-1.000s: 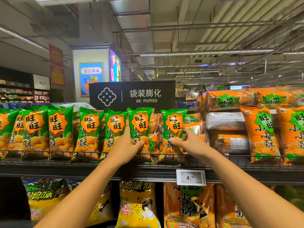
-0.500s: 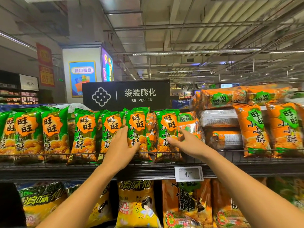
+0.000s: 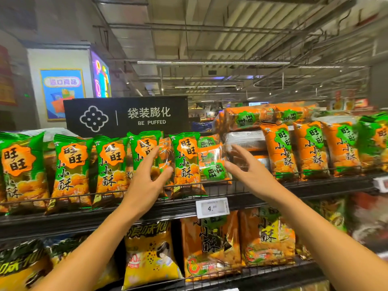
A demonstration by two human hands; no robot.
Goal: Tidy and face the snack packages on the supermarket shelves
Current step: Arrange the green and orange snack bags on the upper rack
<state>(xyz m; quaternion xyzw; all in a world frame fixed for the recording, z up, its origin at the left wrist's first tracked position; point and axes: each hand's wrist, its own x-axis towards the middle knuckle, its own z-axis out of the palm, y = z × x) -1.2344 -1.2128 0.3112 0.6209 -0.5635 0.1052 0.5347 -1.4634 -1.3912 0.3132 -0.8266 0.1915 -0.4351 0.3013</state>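
Note:
Green snack packs (image 3: 71, 171) stand upright in a row on the upper shelf (image 3: 63, 222) behind a low wire rail. My left hand (image 3: 147, 181) is spread against one green pack (image 3: 142, 143), its thumb beside a narrow orange pack (image 3: 167, 152) wedged edge-on between two green ones. My right hand (image 3: 247, 171) is open in the air, fingers apart, just in front of an orange pack (image 3: 212, 162) lying on its side and a stack of flat packs (image 3: 245, 118) behind it. Orange packs (image 3: 279, 150) stand upright to the right.
A black "BE PUFFED" sign (image 3: 126, 116) stands behind the row. A price tag (image 3: 212, 207) clips to the shelf edge. The lower shelf holds yellow bags (image 3: 151, 255) and large orange bags (image 3: 210, 244). Ceiling pipes and store aisles lie beyond.
My right hand has come off the green pack and moved right toward the sideways orange pack. My left hand has opened its fingers on its green pack. The view has shifted.

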